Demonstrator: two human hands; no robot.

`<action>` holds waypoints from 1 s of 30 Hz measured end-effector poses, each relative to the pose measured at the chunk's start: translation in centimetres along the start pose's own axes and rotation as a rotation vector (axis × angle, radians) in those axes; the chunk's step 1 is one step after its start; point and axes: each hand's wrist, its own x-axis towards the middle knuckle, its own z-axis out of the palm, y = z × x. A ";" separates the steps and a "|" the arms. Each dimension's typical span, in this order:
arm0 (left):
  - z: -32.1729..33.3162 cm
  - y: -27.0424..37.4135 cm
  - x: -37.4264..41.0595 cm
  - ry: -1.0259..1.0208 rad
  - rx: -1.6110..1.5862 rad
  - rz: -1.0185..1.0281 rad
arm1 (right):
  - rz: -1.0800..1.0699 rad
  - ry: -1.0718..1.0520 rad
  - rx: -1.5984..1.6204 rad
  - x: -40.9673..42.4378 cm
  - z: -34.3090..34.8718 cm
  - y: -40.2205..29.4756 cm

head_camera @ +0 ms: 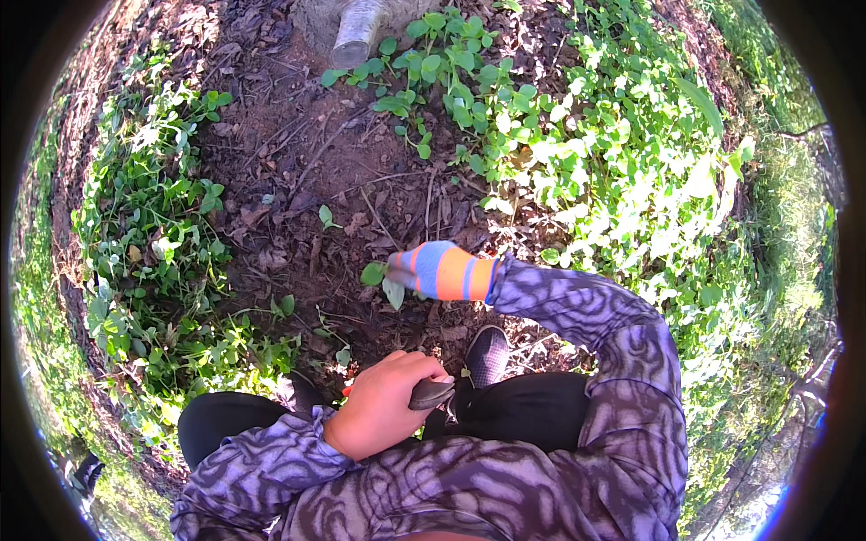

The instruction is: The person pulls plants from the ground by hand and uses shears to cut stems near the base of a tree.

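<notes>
My right hand (pixel 440 270) wears a knit glove striped in orange and grey-blue and reaches over the bare soil. Its fingertips, slightly blurred, pinch a small leafy sprig (pixel 394 293) whose leaves stick out on both sides. Bare and close to my body, my left hand (pixel 389 399) is wrapped around a dark tool handle (pixel 431 394). A bit of orange-red shows past its knuckles; the rest of the tool is hidden under the hand and arm.
A tree trunk's base with a cut pale stub (pixel 355 34) stands ahead. Broad-leaved green plants (pixel 582 142) grow thickly at right, more low greenery (pixel 149 223) at left. Brown soil (pixel 291 162) with twigs and dead leaves lies between. My shoe (pixel 488 355) is beneath my right forearm.
</notes>
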 end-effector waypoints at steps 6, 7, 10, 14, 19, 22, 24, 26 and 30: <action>0.6 0.0 0.3 -0.027 0.063 0.005 | 0.245 0.312 0.036 0.4 -6.8 3.2; 0.6 0.0 0.2 -0.031 0.078 -0.011 | 0.270 0.413 0.141 0.4 -8.3 5.3; 0.9 -0.7 0.3 -0.053 0.075 -0.082 | 0.462 0.459 -0.002 -0.9 -13.5 9.1; 1.7 -1.5 0.1 -0.069 0.121 -0.069 | 0.480 0.320 -0.468 0.1 -11.9 18.1; 2.6 -2.1 -0.3 -0.093 0.169 -0.073 | 0.398 0.178 -0.615 2.0 -9.9 18.1; 2.7 -1.9 -0.2 -0.094 0.180 -0.081 | 0.405 0.346 -0.398 1.5 -9.5 19.5; 2.7 -1.9 -0.1 -0.095 0.186 -0.075 | 0.420 0.456 -0.244 1.8 -9.2 20.5; 2.9 -1.9 0.0 -0.102 0.183 -0.072 | 0.396 0.609 -0.178 1.6 -8.4 21.2; 3.1 -2.1 0.1 -0.090 0.181 -0.061 | 0.425 0.399 -0.408 1.3 -6.8 19.6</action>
